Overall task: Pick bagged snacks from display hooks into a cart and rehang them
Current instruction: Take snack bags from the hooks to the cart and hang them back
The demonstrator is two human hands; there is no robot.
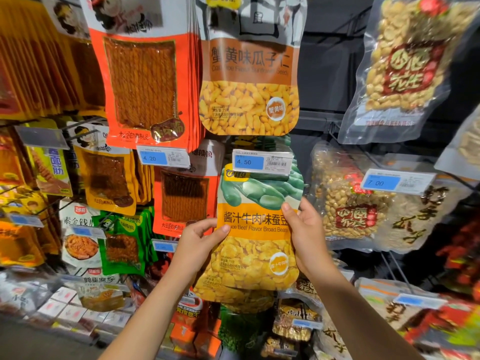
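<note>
The broad bean bag (255, 229) hangs at centre of the display, its top tucked behind the 4.50 price tag (262, 162), so the hang hole and hook are not visible. It is held at mid-height from both sides.

Grip state:
- Left hand (198, 241) — thumb pressed on the front face at the bag's left edge, fingers curled toward the back; pinching the bag.
- Right hand (307, 235) — thumb on the front at the right edge, palm and fingers wrapped behind; clamped on the bag.

Handling, est.: light pack, glossy plastic film, likely slick under dry fingers. Film is soft and flexes; contents are hard, loose beans visible through the clear lower window, so the lower half is lumpy and bottom-heavy. Beans may crush if squeezed hard. Best hold is the flat side seams or the printed upper panel, not the bulging window. To unhook or rehang, the header near the hole needs guiding — thin film there could tear if pulled at an angle.

Surroundings: the sunflower seed bag (249, 74) hangs directly above, same waisted shape. Left of it, flat orange spicy strip packs (141, 81) in a stack. Right, clear vacuum-packed peanut bags (348, 201), stiff and wrinkled.
</note>
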